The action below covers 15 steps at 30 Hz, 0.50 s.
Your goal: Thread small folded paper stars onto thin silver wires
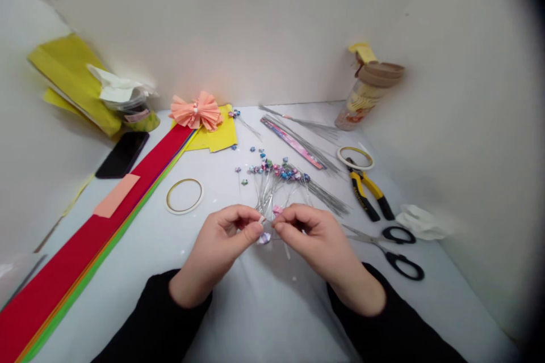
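Note:
Low over the middle of the table, my two hands are close together, fingertips almost meeting. My left hand is closed in a pinch on a small pale piece of paper. Thumb and forefinger of my right hand are pressed together too; what they grip is too small to make out. A pink folded paper star shows by the right fingertips, and a pale purple one lies just below. Behind the hands is a cluster of coloured paper stars on thin wire stems, partly hidden by my fingers.
Scissors, pliers and a tape roll lie right, near a cup. Bare wires lie behind. Another tape roll, stacked coloured paper, a pink paper bow and a phone are left.

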{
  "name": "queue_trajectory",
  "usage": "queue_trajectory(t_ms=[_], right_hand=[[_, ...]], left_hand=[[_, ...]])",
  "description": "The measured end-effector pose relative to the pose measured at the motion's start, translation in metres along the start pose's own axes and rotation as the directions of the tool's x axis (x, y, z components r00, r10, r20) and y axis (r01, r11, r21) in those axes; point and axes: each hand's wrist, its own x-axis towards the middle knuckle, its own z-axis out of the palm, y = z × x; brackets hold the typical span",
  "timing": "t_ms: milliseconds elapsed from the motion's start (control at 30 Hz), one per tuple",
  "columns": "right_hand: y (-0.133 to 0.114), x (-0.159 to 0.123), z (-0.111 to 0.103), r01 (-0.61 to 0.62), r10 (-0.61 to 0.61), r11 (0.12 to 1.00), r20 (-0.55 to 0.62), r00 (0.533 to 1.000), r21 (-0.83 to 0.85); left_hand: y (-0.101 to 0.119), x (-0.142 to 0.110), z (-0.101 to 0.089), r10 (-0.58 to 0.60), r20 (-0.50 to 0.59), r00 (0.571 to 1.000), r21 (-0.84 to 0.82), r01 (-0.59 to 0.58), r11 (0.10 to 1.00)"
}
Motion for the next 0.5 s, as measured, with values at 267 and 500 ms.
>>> queue_trajectory(t_ms=[267,500], right_hand=[[0.0000,-0.0009,0.0007,0.032,-0.032,0.999,0.014,0.999,-0.028],[0.0000,-0.0007,0.0017,0.011,-0.010,1.000,0.016,1.000,-0.017]], left_hand=[[0.0047,0.0012,0.0016,0.005,0.024,1.000,0.136,-0.008,0.991],[0.0067,0.0005,0.0023,0.018,0.010,1.000,0.207,-0.019,0.978]])
